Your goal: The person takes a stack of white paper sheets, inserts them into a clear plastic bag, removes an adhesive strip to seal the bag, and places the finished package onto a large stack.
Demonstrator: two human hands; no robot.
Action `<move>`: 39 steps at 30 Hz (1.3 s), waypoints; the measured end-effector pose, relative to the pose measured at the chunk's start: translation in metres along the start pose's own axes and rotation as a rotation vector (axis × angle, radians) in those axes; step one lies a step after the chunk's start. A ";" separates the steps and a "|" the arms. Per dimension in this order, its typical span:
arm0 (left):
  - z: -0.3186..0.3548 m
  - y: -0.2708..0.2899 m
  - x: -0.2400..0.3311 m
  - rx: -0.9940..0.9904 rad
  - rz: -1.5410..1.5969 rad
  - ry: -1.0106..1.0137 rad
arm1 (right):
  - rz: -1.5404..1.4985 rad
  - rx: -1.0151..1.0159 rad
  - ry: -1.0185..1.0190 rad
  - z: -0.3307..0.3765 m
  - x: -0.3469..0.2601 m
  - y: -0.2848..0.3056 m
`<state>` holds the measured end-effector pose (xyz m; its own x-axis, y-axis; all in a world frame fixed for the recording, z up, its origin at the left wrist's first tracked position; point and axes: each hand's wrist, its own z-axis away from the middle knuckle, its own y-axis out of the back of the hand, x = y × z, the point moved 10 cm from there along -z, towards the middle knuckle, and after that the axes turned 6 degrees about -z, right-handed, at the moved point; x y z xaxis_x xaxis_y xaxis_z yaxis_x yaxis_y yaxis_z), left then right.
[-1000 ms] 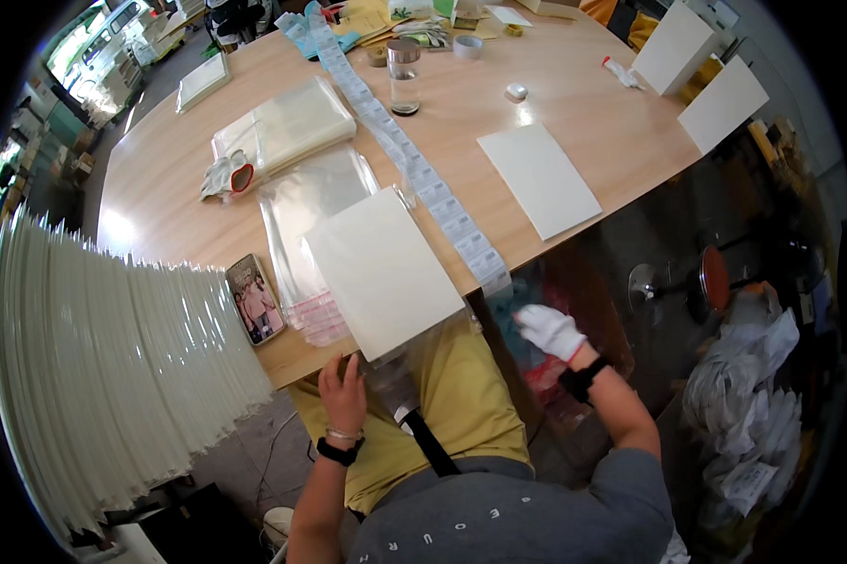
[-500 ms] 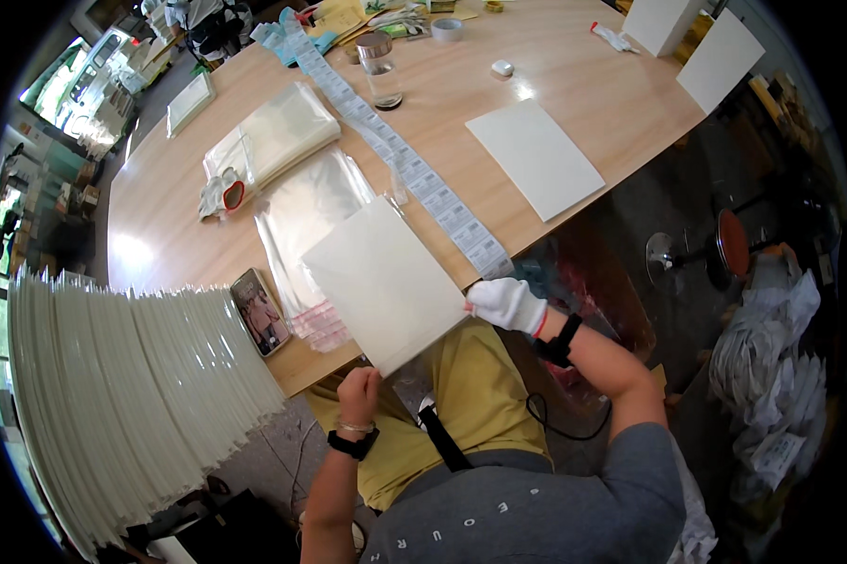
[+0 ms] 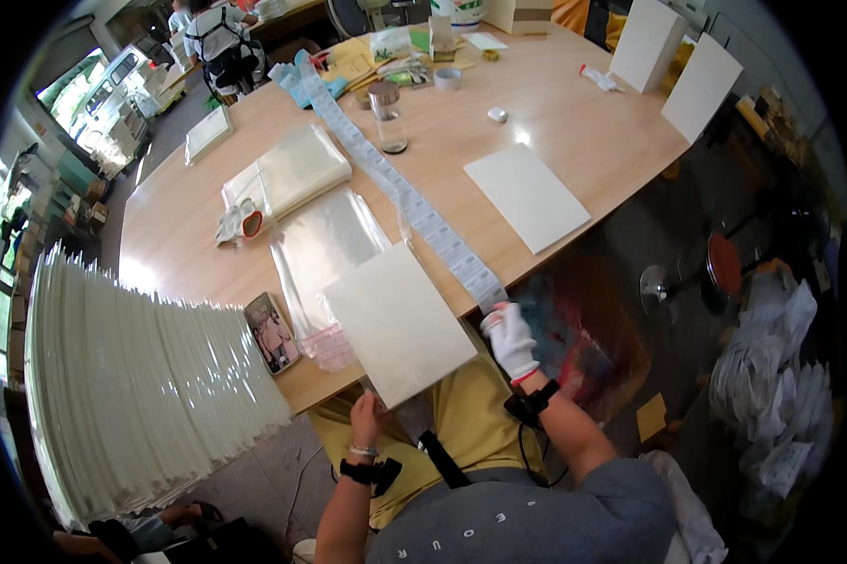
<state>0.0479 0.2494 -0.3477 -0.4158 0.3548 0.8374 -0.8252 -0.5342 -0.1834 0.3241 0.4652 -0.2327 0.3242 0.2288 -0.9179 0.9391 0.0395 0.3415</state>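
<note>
A white rectangular board (image 3: 400,324), seemingly inside a clear sleeve, rests partly on the table and partly over my lap. My left hand (image 3: 365,421) is bare and closed on its near left corner. My right hand (image 3: 511,346) wears a white glove with bare fingertips. It is off the board, at the near end of a long strip of printed labels (image 3: 423,221), where its fingers pinch the strip at the table edge. Clear plastic sleeves (image 3: 329,246) with pink edges lie under the board's far left side.
A tall stack of white sleeved boards (image 3: 151,385) stands left, beside a phone (image 3: 271,334). On the table lie packed clear sleeves (image 3: 292,169), a spare glove (image 3: 239,224), a glass jar (image 3: 389,117), another white board (image 3: 527,197) and a tape roll (image 3: 448,78). A stool (image 3: 722,265) stands right.
My right hand has let go of the board's right corner and moved to the end of the label strip. My left hand still holds the near left corner. The whole view has shifted slightly.
</note>
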 end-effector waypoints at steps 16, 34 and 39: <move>-0.042 -0.234 0.058 -0.592 0.130 0.480 | -0.008 -0.617 -0.056 -0.041 -0.059 0.006; 0.010 -0.119 0.117 -0.072 -0.500 -0.518 | -0.041 -0.508 0.014 -0.138 -0.057 -0.133; 0.038 0.002 0.068 0.268 -0.249 -0.377 | 0.028 -0.580 -0.018 -0.146 -0.040 -0.189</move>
<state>0.0320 0.2435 -0.2716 -0.0124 0.2214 0.9751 -0.7346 -0.6637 0.1413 0.1168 0.5908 -0.2306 0.3547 0.2211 -0.9085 0.7157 0.5611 0.4160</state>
